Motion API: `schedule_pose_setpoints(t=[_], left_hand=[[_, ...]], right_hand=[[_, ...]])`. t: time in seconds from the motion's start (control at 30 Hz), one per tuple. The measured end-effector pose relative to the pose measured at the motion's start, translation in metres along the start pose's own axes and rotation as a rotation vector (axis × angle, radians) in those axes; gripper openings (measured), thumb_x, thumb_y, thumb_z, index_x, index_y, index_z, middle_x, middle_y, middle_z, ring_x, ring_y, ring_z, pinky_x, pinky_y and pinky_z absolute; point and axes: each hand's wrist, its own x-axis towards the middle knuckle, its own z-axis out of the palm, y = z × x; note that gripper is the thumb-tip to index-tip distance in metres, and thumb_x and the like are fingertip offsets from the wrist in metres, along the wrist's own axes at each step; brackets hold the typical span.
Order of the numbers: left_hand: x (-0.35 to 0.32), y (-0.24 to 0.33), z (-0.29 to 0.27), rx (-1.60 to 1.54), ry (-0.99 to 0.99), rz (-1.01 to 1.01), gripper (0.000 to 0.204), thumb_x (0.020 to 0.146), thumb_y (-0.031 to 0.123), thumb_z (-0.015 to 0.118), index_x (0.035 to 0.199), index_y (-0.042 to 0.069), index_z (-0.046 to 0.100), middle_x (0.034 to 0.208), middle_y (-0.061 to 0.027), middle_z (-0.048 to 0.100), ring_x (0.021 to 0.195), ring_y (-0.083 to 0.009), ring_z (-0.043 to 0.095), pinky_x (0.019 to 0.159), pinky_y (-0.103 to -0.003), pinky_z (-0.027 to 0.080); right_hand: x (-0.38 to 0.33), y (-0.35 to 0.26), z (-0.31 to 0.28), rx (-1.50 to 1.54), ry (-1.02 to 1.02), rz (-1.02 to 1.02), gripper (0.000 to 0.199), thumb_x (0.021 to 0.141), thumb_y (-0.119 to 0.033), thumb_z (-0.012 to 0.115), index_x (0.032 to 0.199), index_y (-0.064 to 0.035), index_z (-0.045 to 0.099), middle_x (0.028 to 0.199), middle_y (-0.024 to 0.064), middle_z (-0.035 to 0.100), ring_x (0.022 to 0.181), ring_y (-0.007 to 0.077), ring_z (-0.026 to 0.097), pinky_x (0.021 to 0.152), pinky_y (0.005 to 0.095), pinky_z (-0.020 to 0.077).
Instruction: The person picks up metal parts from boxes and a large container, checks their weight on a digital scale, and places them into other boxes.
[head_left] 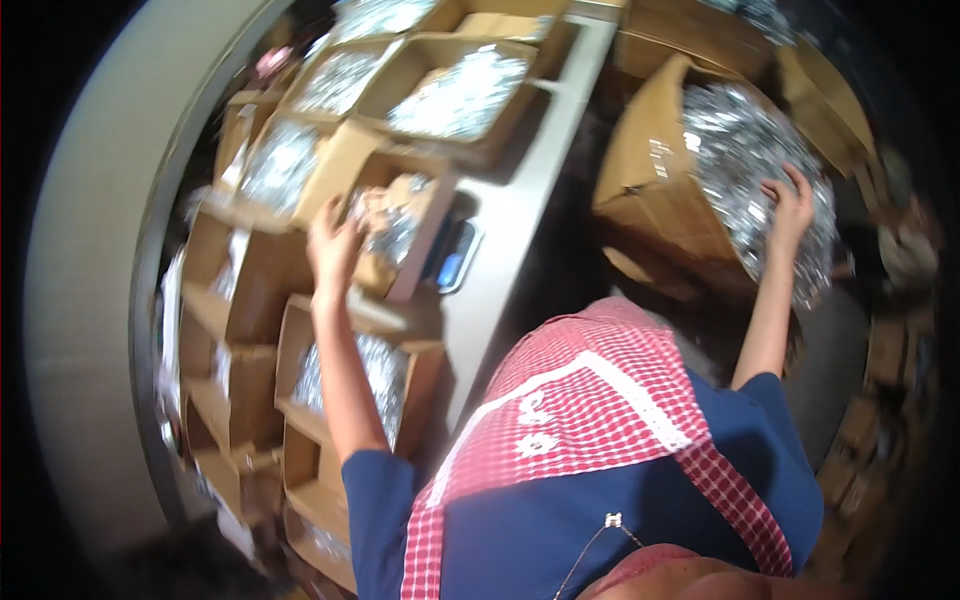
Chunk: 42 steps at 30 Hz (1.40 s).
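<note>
My left hand [334, 243] is at the near-left edge of a small cardboard box [425, 232], its fingers loosely bent and apart. I cannot make out whether it touches the flap there. Tan pieces and clear plastic packets [392, 228] lie inside that box. To the right, a big brown carton [640, 185] leans over with its mouth toward me, full of shiny clear-silver packets [735, 140]. Over these packets is my right hand [792, 208], open, fingers spread and slightly curled, with nothing visible in it.
Several open cartons of shiny packets, one a wide box [520, 105], line the pale table [520, 220]. A blue item in a clear tray [460, 258] lies beside the small box. Stacked box compartments [235, 390] stand at the left by a pale wall [85, 280].
</note>
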Motion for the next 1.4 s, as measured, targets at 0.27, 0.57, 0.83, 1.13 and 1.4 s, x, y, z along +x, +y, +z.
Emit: schedule_pose_setpoints(t=[0.27, 0.57, 0.83, 1.13, 1.4], left_hand=[[-0.029, 0.032, 0.025, -0.104, 0.021, 0.3, 0.025, 0.089, 0.001, 0.053, 0.113, 0.0, 0.061, 0.123, -0.0126, 0.055, 0.115, -0.0218, 0.053, 0.097, -0.034, 0.041], [-0.096, 0.014, 0.022, -0.268, 0.028, 0.119, 0.02, 0.093, 0.0, 0.051, 0.111, -0.003, 0.058, 0.109, -0.01, 0.063, 0.102, -0.0172, 0.058, 0.094, -0.029, 0.043], [-0.238, -0.05, -0.009, -0.225, 0.715, -0.129, 0.034, 0.09, 0.006, 0.054, 0.122, -0.004, 0.047, 0.126, -0.0132, 0.047, 0.104, -0.0285, 0.06, 0.087, -0.035, 0.052], [-0.356, -0.047, 0.006, -0.454, 1.186, -0.41, 0.044, 0.094, 0.012, 0.048, 0.133, -0.002, 0.033, 0.137, -0.0168, 0.045, 0.099, -0.0353, 0.062, 0.079, -0.04, 0.054], [-0.449, -0.046, -0.01, -0.306, 1.495, -0.425, 0.041, 0.095, 0.014, 0.049, 0.132, 0.003, 0.033, 0.137, -0.012, 0.043, 0.097, -0.032, 0.063, 0.073, -0.036, 0.053]], right_hand=[[0.023, 0.02, -0.045, -0.641, -0.106, -0.138, 0.036, 0.073, -0.007, 0.07, 0.108, -0.0035, 0.063, 0.105, 0.0129, 0.061, 0.089, 0.022, 0.065, 0.077, 0.0296, 0.0523], [0.033, 0.033, 0.049, -0.957, -0.296, -0.127, 0.026, 0.082, -0.032, 0.065, 0.089, -0.006, 0.067, 0.081, 0.0175, 0.066, 0.079, 0.0349, 0.064, 0.07, 0.0414, 0.0492], [0.01, -0.072, 0.162, -0.687, -0.251, -0.563, 0.014, 0.089, -0.015, 0.05, 0.087, -0.0018, 0.054, 0.082, 0.0222, 0.059, 0.083, 0.0411, 0.058, 0.071, 0.0483, 0.0464], [-0.002, -0.044, 0.285, 0.066, -0.765, 0.158, 0.021, 0.091, -0.023, 0.057, 0.092, -0.003, 0.064, 0.077, 0.0042, 0.064, 0.059, 0.0147, 0.057, 0.049, 0.03, 0.0429], [-0.115, -0.048, 0.444, 0.653, -1.081, 0.715, 0.011, 0.091, -0.013, 0.058, 0.093, -0.003, 0.06, 0.078, 0.0048, 0.061, 0.06, 0.0114, 0.054, 0.049, 0.0218, 0.0435]])
